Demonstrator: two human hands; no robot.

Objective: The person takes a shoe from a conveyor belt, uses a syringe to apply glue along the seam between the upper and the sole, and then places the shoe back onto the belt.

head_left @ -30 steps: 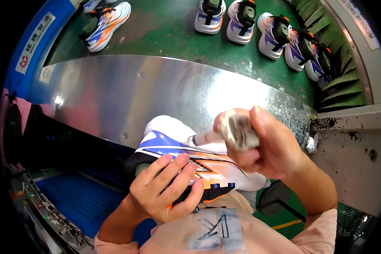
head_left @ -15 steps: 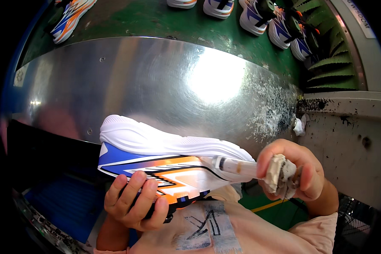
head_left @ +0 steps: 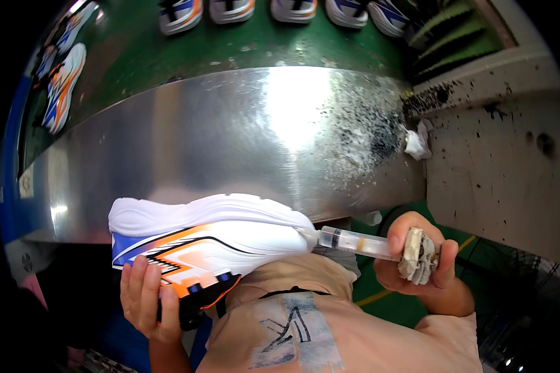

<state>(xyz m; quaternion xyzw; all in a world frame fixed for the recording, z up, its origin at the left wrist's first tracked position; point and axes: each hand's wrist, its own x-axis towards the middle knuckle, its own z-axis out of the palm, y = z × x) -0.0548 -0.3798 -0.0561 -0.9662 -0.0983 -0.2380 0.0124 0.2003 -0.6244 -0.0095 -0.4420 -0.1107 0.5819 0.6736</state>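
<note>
Left hand (head_left: 148, 304): clamped on white-blue-orange sneaker (head_left: 208, 239)
Right hand (head_left: 438, 287): clamped on clear cylindrical syringe (head_left: 358, 243), at sneaker's toe (head_left: 292, 239)

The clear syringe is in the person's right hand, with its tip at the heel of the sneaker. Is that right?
Not quite: the head view shows the clear syringe in the right hand, but with its tip at the toe end of the sneaker.

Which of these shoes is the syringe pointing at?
The nearest shoe, held in the left hand, with the syringe at its toe; the others sit on the green surface.
</note>
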